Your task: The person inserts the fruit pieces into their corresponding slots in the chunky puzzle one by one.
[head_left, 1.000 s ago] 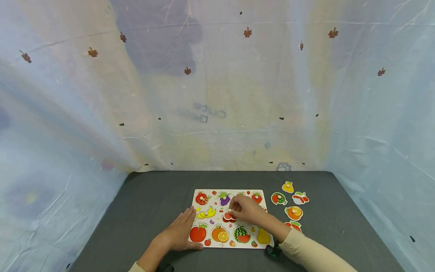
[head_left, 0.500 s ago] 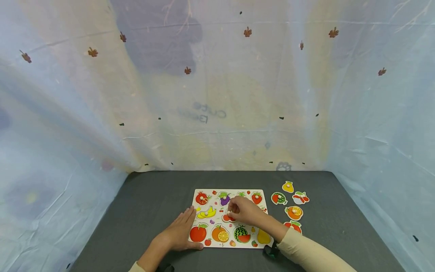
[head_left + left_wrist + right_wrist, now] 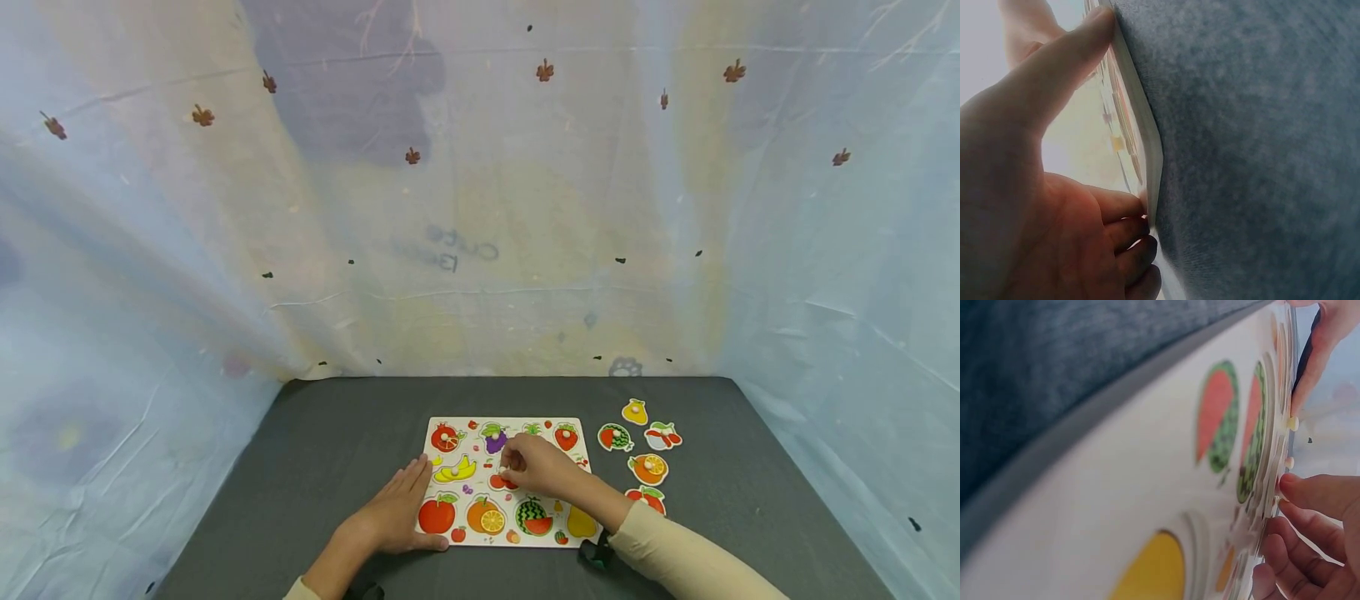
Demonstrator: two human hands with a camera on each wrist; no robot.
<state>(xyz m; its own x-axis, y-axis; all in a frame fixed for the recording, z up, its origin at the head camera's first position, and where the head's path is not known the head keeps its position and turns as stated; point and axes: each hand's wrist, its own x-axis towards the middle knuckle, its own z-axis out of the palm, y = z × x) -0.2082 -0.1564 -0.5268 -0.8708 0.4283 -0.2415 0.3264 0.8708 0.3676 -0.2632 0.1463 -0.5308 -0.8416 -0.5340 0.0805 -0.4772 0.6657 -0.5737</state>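
Observation:
A white fruit puzzle board (image 3: 551, 540) lies on the dark table. My left hand (image 3: 393, 508) rests at its near left corner, fingers straight along the left edge and thumb at the near edge. In the left wrist view the thumb (image 3: 1079, 50) and fingertips touch the board's side. Over the middle of the board, my right hand (image 3: 540, 465) pinches the small knob of a red cherry puzzle piece (image 3: 498, 482), which sits at its cherry spot, partly hidden by the fingers. The right wrist view has thumb and forefinger (image 3: 1310, 490) low at the board surface.
Right of the board lie loose pieces: a pear (image 3: 635, 412), a watermelon (image 3: 615, 437), an orange (image 3: 648, 470), a red fruit (image 3: 648, 498) and a red-and-white one (image 3: 663, 437). Knobbed grape (image 3: 494, 438) and banana (image 3: 455, 470) pieces sit in the board. A cloth curtain (image 3: 480, 208) stands behind.
My right hand has shifted slightly left and down with the cherry piece, which now lines up with its printed spot. My left hand has stayed in place.

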